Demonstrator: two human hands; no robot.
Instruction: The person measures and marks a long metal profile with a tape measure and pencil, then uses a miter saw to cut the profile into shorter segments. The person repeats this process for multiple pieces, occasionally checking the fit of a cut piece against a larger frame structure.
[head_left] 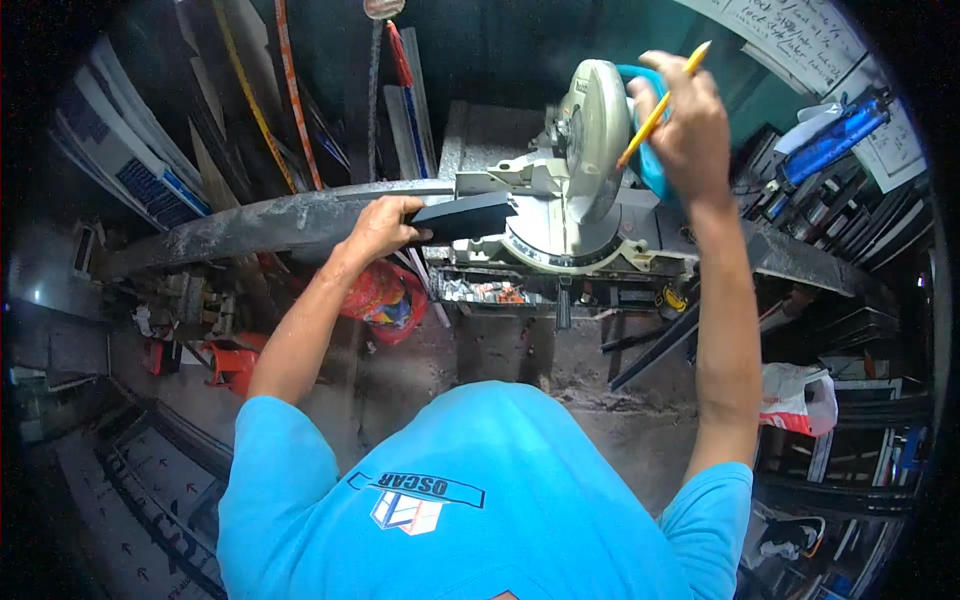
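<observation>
1. Your left hand [380,228] has its grip pressed down on the left end of a dark flat profile piece [465,217], fingers closed over it, holding it against the saw's bed at the centre of the frame.
2. Your right hand [685,120], upper right of the frame, is wrapped around the teal handle [650,165] of the mitre saw [575,180], with a yellow pencil [662,105] pinched between the fingers and pointing up and to the right.
3. The piece's long axis runs left to right, its right end pointing toward the blade guard [592,135], just beside it.
4. It looks like the positioning step before a cut: the head is raised. The next move calls for a steady hold and fingers kept well away from the blade's path.
5. The saw sits on a long grey desk [270,222] crossing the frame.
</observation>
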